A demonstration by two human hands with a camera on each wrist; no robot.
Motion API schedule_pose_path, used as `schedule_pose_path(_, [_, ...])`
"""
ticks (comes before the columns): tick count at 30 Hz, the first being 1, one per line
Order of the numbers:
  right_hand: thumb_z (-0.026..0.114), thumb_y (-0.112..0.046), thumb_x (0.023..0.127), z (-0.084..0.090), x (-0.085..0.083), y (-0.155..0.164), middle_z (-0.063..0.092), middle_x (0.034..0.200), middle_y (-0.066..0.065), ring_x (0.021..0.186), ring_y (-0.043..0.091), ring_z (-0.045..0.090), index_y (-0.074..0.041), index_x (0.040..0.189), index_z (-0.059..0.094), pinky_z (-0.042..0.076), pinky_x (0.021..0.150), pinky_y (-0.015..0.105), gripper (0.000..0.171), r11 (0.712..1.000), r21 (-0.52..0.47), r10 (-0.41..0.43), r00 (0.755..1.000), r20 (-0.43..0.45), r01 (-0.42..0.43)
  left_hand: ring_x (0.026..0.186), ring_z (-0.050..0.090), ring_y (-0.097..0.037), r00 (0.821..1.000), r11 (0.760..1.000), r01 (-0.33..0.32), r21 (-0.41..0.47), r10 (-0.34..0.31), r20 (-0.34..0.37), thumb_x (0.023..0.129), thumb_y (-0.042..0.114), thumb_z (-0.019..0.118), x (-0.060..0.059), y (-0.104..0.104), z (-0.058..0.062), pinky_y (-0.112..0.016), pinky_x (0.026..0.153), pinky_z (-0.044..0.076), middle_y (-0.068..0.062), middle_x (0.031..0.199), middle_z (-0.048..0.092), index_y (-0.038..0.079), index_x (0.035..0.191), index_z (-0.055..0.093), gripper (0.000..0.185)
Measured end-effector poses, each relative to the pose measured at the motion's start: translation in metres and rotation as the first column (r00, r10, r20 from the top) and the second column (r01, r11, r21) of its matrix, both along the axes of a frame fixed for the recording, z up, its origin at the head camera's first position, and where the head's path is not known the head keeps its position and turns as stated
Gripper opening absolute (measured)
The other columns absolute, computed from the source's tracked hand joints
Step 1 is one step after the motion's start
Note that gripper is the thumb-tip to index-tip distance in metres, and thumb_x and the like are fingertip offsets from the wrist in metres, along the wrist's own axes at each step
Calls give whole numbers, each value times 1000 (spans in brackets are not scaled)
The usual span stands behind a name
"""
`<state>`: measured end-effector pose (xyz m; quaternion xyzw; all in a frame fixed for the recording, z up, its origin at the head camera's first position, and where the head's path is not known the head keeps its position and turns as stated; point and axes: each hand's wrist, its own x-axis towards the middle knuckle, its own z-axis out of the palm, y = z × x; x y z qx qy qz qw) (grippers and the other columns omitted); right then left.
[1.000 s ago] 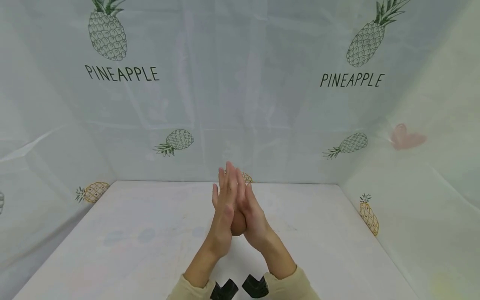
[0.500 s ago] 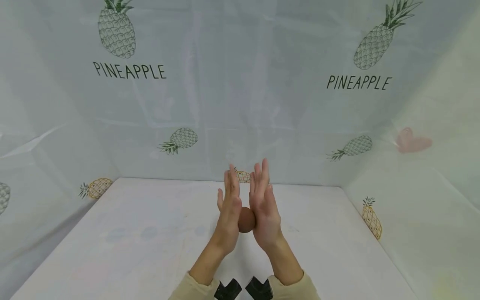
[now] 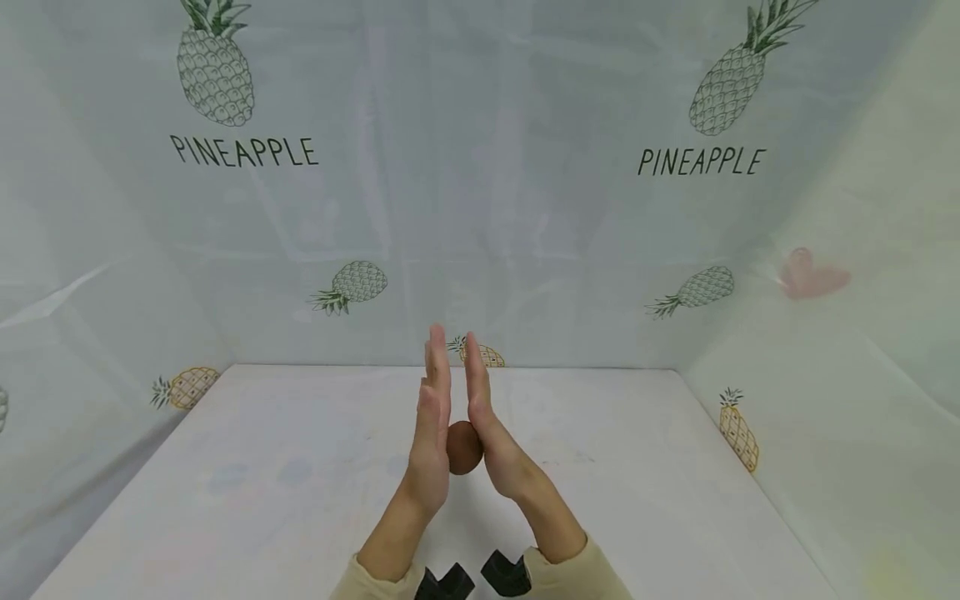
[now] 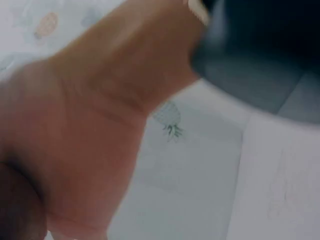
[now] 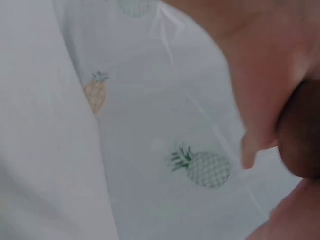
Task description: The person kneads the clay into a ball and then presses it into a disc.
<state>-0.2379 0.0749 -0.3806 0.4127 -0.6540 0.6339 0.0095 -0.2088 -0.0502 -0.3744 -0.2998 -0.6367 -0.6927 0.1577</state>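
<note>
From the head view we see the left hand (image 3: 431,433) and right hand (image 3: 491,437) raised over the worktop (image 3: 262,500), palms facing, fingers straight and pointing up and away. Between the palms sits a brown ball (image 3: 463,447), pressed from both sides and held clear of the worktop. We judge the rolling of the lump to be well along: it already looks round and smooth. What is left we cannot tell, since no mould, tool or second piece shows anywhere. Each grip is flat and stretched, pressing the ball rather than curling round it. Two black camera mounts (image 3: 480,577) sit at the cuffs. A pineapple-print sheet (image 3: 525,208) walls the worktop in at the back and sides; nothing stands between the hands and the surface.

The left wrist view is blurred; we make out the heel of the left hand (image 4: 95,125), a dark edge of the ball (image 4: 20,210) at the lower left corner, and the sheet beyond.

In the right wrist view the ball (image 5: 300,135) shows dark against the right hand (image 5: 260,65), a fingertip below it, and printed pineapples behind.
</note>
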Motion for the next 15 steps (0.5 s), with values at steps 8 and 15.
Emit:
schedule_pose_path(8, [2,-54,111,19,20,1,-20,176,-9,162,21,-21,-37,167,-21,-20,124,63,62,962,-201,212,969,124,-185,161,-22,-9,974,974,-227,-21,227,17,110,58,6,-11,-5,-5,-60,121,-25,21,175,-13,40,170,-5,63])
schedule_pose_path(15, [2,-48,111,24,21,3,-22,175,-7,163,25,-20,-39,167,-19,-17,126,59,61,916,-397,129,980,152,-59,164,-14,-25,953,944,-276,-180,244,-180,114,46,8,-8,10,-11,-66,121,-18,10,179,-7,25,172,-2,62])
